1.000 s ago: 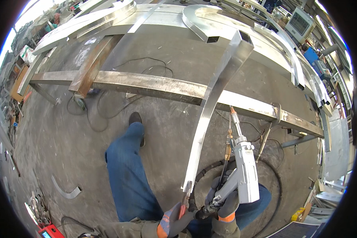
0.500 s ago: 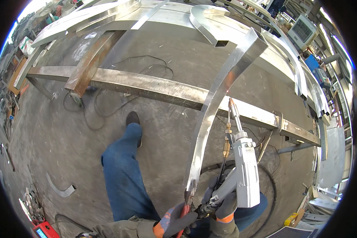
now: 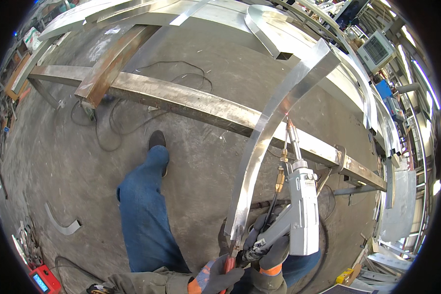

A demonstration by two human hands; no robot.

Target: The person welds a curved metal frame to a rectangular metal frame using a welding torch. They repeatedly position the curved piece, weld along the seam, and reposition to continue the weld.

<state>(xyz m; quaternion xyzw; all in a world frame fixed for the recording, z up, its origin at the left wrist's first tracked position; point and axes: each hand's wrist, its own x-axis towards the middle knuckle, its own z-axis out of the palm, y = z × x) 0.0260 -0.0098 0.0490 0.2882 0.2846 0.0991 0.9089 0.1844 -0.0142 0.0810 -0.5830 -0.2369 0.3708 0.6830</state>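
My gloved left hand (image 3: 213,278) is closed round the red handles of a pair of pliers (image 3: 230,263). The pliers' jaws clamp the lower end of a long, curved, shiny metal tube (image 3: 253,161), which rests across a steel beam and rises away from me. In my gloved right hand (image 3: 275,256) is a white handheld welding gun (image 3: 304,210). Its copper nozzle (image 3: 291,131) points up close to the right edge of the tube, where a small reddish glow shows on the metal. Part of the right hand's fingers is hidden behind the gun's grip.
A long steel beam (image 3: 181,98) crosses in front, with a rusty crosspiece (image 3: 115,68) at left. Curved metal sections (image 3: 264,34) lie on the far worktable. Cables (image 3: 115,132) run over the floor. A red device (image 3: 44,280) stands lower left; a curved offcut (image 3: 66,228) lies nearby.
The view has shifted slightly. The welding gun's nozzle has moved a little up along the tube's right edge, and the reddish glow is smaller. Both hands keep their holds.
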